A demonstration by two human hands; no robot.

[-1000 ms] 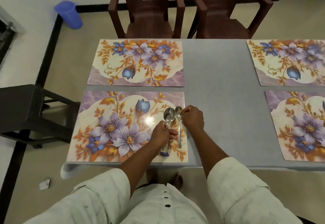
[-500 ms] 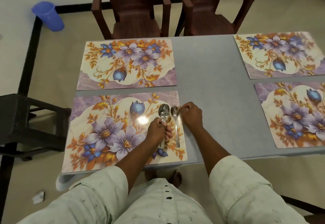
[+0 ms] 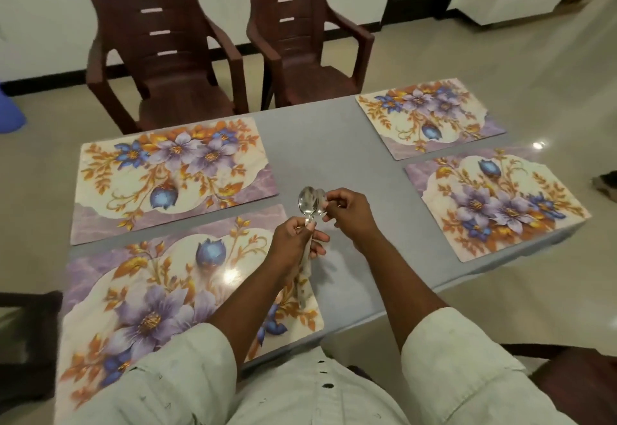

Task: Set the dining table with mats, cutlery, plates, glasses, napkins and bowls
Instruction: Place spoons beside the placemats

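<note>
Holding a small bunch of spoons (image 3: 309,202) upright above the grey bench (image 3: 334,157), the left hand (image 3: 293,244) has its fingers curled round the handles, with the bowls of the spoons standing up past the knuckles. The right hand (image 3: 349,214) sits just beside it, thumb and fingertips pinching at the bowl of the rightmost spoon, the remaining fingers bent. How many spoons are in the bunch is hard to tell, since the bowls overlap; at least two show. A pale, patterned handle end hangs down below the left hand, over the right edge of the near left mat (image 3: 160,294).

This single head view looks down over both forearms and the rolled pale sleeves (image 3: 467,364). Four floral mats lie flat on the bench in two pairs. The near left mat lies under the left forearm, and the far left mat (image 3: 170,174) lies just beyond it, with a narrow strip of bench between them. On the right, the near right mat (image 3: 494,204) and the far right mat (image 3: 430,117) lie likewise one behind the other, well apart from the left pair. The hands and spoons hang over the bare strip of bench between the two pairs, close to the top right corner of the near left mat.

Two dark brown plastic chairs (image 3: 187,67) stand side by side at the far edge of the bench, behind the far left mat. A blue object (image 3: 10,114) is cut off at the left edge of the view, on the floor.
</note>
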